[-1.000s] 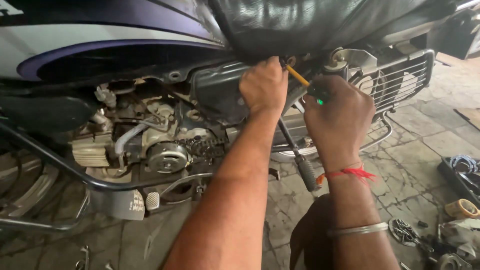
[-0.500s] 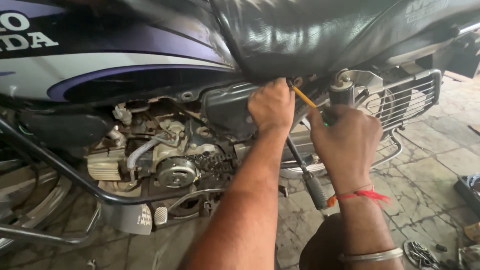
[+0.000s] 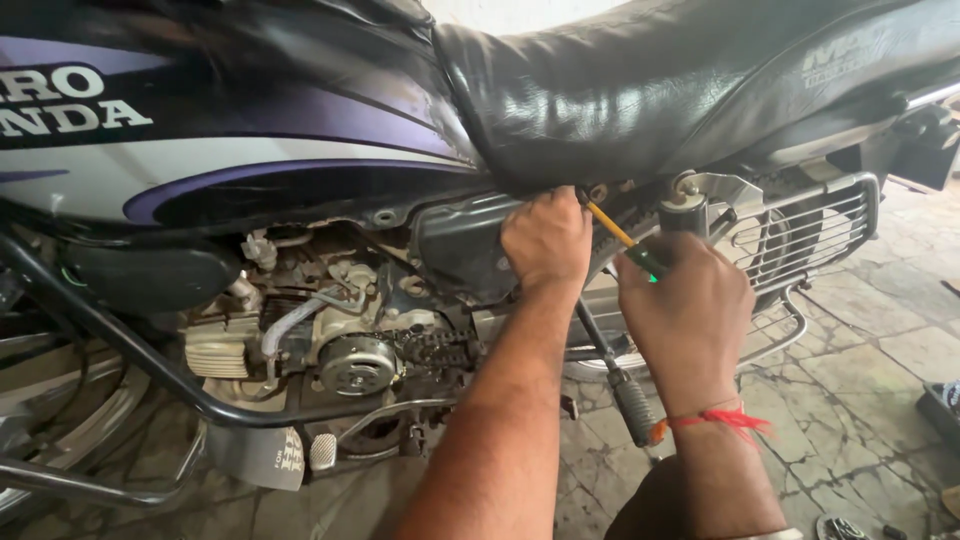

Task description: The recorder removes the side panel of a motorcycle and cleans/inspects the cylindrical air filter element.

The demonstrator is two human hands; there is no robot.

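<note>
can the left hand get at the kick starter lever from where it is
Probably yes: the left hand rests on the side panel, and the kick starter lever hangs just below with open space between; only the wrist crosses it.

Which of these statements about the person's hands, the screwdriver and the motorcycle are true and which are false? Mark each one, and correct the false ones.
1. The right hand grips a screwdriver. True.
2. The screwdriver's shaft is blue. False: it is yellow, with a green and black handle.
3. The left hand rests at the side panel under the seat. True.
4. The seat is white. False: it is black.
5. A red thread circles the right wrist. True.
</note>
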